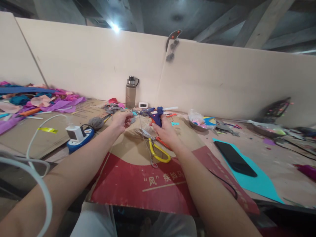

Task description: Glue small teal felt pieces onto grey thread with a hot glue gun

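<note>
My right hand [164,128] is wrapped round the grip of a blue glue gun [156,116], whose clear glue stick [171,108] pokes out to the right. The gun's nozzle side points left. My left hand [123,121] has its fingers pinched at a small teal piece [134,113], close to the gun's tip. Grey fuzzy material lies between the hands. Below them, yellow-handled scissors [159,154] rest on a red and brown cardboard sheet [118,174].
A water bottle [130,93] and small white clock [143,105] stand at the wall. Left are felt scraps [41,100], grey yarn [96,123] and a blue power socket [80,141] with a white cable. Right are a filled bowl [201,123] and a black phone [234,158].
</note>
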The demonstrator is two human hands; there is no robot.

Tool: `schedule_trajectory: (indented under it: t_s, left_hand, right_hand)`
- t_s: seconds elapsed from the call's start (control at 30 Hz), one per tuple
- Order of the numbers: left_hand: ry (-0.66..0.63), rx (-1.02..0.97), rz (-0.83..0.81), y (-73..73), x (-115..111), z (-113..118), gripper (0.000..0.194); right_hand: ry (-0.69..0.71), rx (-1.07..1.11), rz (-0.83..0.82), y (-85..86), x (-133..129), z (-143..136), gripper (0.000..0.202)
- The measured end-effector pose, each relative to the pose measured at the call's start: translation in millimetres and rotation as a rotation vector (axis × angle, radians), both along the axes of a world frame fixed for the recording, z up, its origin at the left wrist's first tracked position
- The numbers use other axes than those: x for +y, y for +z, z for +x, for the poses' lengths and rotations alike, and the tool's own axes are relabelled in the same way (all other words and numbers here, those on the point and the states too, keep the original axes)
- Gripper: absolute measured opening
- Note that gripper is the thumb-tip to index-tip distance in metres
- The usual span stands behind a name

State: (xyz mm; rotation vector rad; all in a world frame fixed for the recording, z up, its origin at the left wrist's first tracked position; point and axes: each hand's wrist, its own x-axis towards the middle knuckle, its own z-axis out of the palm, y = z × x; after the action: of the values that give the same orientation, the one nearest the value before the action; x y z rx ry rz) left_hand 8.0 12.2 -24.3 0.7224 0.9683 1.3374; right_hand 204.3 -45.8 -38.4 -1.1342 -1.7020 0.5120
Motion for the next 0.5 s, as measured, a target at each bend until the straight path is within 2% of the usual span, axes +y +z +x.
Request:
schedule_trajectory:
  t_s: [0.2, 0.5]
  left_hand:
    - [-0.038, 0.059, 0.048, -0.4, -0.3, 0.3, 0.009]
    - [-0.026, 0.073, 0.026, 0.8, -1.6, 1.2, 0.006]
  right_hand:
    - [-0.045, -0.068, 0.037, 3.6, -4.1, -0.9, 0.041]
    - [-0.044, -0.104, 0.057, 1.6, -1.0, 0.4, 0.046]
